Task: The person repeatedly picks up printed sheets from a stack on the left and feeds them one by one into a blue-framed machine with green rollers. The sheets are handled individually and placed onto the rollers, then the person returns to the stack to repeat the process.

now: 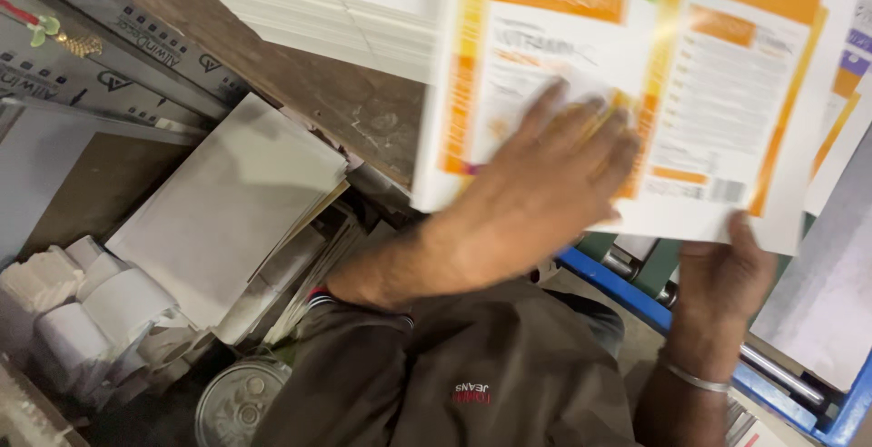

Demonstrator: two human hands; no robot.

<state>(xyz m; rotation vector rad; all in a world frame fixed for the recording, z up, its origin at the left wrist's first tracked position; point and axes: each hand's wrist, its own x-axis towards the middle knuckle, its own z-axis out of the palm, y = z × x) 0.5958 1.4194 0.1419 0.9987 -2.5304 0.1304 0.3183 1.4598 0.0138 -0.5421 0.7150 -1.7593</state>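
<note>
A stack of white printed sheets (363,11) is lying at the top of the view on a worn brown wooden surface (336,102). A pile of blank grey-white boards (227,202) is resting lower left, with white paper rolls (100,306) beside it and a round metal can lid (238,402) below. A blue metal frame (618,288) is crossing under the hands, with a grey panel (817,302) to its right.

The printed card sheet (627,84) is sitting upper centre to right, above the blue frame. It is white with orange bands, blocks of small text and a barcode, and it appears to be several sheets held together.

The left hand (554,183) is lying flat, fingers spread, pressing on the sheet face. The right hand (727,274) is pinching the sheet's lower edge with the thumb on top; a metal bangle (695,379) is circling that wrist.

The left hand is motion-blurred. The sheet's top edge is cut off by the picture border, and the right fingers are hidden behind the sheet.
</note>
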